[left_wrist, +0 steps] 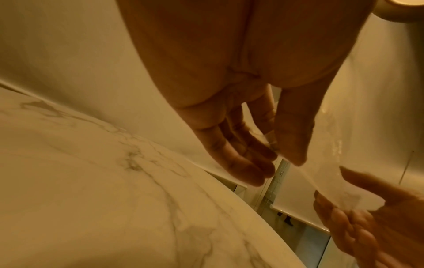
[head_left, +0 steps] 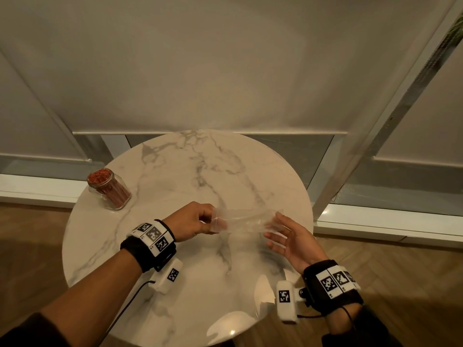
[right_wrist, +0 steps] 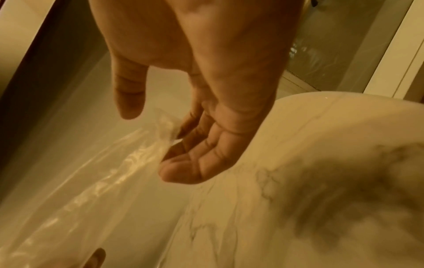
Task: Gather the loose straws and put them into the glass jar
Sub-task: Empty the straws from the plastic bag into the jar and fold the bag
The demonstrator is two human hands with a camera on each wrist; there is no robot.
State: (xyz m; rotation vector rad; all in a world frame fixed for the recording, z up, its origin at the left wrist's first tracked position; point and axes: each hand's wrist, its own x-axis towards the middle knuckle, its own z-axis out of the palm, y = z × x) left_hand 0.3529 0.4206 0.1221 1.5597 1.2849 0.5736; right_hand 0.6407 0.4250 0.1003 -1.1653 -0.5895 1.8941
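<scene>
— What is nearest the person, and how do the hands stand?

— Over the near half of the marble table [head_left: 175, 309], the two hands hold an empty clear plastic sleeve [head_left: 246, 219] between them. The left hand [head_left: 194, 221] pinches one end of it between thumb and fingers; the right hand [head_left: 288, 237] is spread, its fingers relaxed and just touching the other end, not closed round it.

— And the straws?

— Farther back, near the table's left edge, the glass jar [head_left: 110, 189] stands packed with red straws [head_left: 100, 177], well apart from both hands. No loose straw shows on the tabletop.

— So how far along is it?

— Judging by that, the gathering looks done; only the sleeve seems left to set aside.
</scene>
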